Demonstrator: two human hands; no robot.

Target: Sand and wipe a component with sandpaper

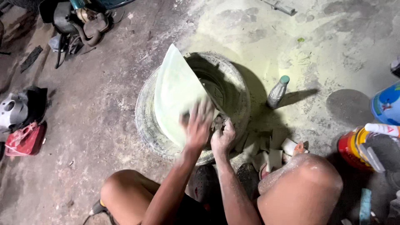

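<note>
Both your hands work at the tyre (235, 89): left hand (198, 125) spread flat, rubbing the pale-green panel (177, 89), right hand (223, 137) pinching its near edge, powder already dusting the floor (266, 37).

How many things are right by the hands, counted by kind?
Pale green panels: 1
Dusty tyres: 1
Bottles with green caps: 1
Hands: 2, left hand and right hand
Total: 5

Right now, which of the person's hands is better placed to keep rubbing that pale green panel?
Probably the left hand: it lies flat on the pale green panel, blurred. The right hand grips the panel's lower edge by the tyre, seemingly steadying it.
</note>
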